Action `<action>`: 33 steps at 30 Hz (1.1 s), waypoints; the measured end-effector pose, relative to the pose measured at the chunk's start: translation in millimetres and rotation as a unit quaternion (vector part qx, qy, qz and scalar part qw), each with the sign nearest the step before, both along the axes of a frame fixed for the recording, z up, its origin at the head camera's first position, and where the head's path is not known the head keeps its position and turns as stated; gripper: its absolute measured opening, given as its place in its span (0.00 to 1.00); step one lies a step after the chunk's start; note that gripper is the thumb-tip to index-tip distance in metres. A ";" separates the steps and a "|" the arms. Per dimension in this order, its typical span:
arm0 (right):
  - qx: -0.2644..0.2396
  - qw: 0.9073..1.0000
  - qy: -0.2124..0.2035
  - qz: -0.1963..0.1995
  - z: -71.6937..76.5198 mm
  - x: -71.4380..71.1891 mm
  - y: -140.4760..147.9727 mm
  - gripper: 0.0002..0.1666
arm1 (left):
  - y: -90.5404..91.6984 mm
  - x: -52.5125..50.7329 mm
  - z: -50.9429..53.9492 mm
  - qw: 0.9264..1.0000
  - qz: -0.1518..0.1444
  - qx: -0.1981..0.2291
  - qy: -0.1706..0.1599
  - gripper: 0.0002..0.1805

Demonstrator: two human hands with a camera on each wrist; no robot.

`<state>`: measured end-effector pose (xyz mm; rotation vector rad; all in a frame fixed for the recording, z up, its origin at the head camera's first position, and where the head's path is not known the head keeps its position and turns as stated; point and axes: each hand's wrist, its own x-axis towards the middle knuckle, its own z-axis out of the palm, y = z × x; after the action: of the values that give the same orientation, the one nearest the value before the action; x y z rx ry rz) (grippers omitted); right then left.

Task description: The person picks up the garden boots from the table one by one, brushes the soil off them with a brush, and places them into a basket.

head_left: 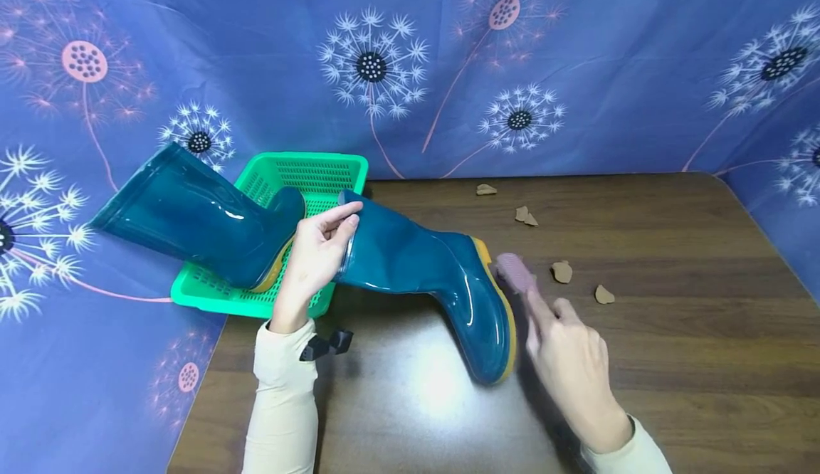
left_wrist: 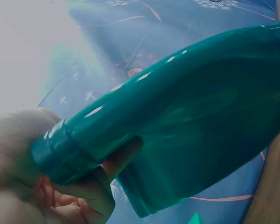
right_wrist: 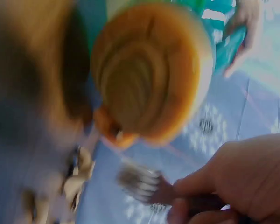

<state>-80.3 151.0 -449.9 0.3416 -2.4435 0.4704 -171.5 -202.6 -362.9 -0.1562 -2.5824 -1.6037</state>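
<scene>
A teal rubber boot (head_left: pixel 403 253) with a yellow sole (right_wrist: pixel 151 74) is held by my left hand (head_left: pixel 315 255) at the top of its shaft. The left wrist view shows fingers and thumb pinching the shaft's rim (left_wrist: pixel 60 154), which is squeezed partly flat. The boot's toe points toward me and its sole faces right. My right hand (head_left: pixel 570 360) grips the handle of a pinkish-purple brush (head_left: pixel 514 272) beside the sole, near the heel. In the blurred right wrist view the bristles (right_wrist: pixel 139 182) look pale and sit apart from the sole.
A second teal boot (head_left: pixel 192 211) leans in a green plastic basket (head_left: pixel 246 306) at the left, its shaft sticking out over the rim. Several brown flakes (head_left: pixel 561 272) lie on the wooden table (head_left: pixel 692 360) at the right. A blue dandelion-print cloth (head_left: pixel 596 40) hangs behind.
</scene>
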 end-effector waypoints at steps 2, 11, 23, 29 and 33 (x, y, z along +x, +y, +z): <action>-0.021 0.999 -0.002 -0.031 0.9 -2.3 9.2 0.17 | -2.0 -0.2 2.7 1.000 -0.010 -0.001 0.001 0.21; -0.087 0.993 -0.011 -0.080 4.2 -2.1 58.9 0.16 | -4.2 -4.6 15.3 0.999 -0.036 -0.039 0.002 0.22; -0.135 0.980 -0.006 -0.147 7.7 11.2 104.8 0.16 | 3.2 -13.8 55.7 0.991 -0.057 -0.123 0.005 0.22; -0.170 0.967 0.018 -0.190 15.7 16.9 115.4 0.17 | 30.0 -22.2 86.5 0.979 -0.099 -0.176 -0.007 0.21; -0.188 0.961 0.022 -0.204 15.4 18.6 119.0 0.17 | 50.4 -27.8 102.6 0.964 -0.134 -0.228 0.000 0.22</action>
<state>-61.7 270.0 -434.5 -0.3029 -2.2348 0.7143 -199.3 -152.2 -260.3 -0.5606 -2.9899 -1.0316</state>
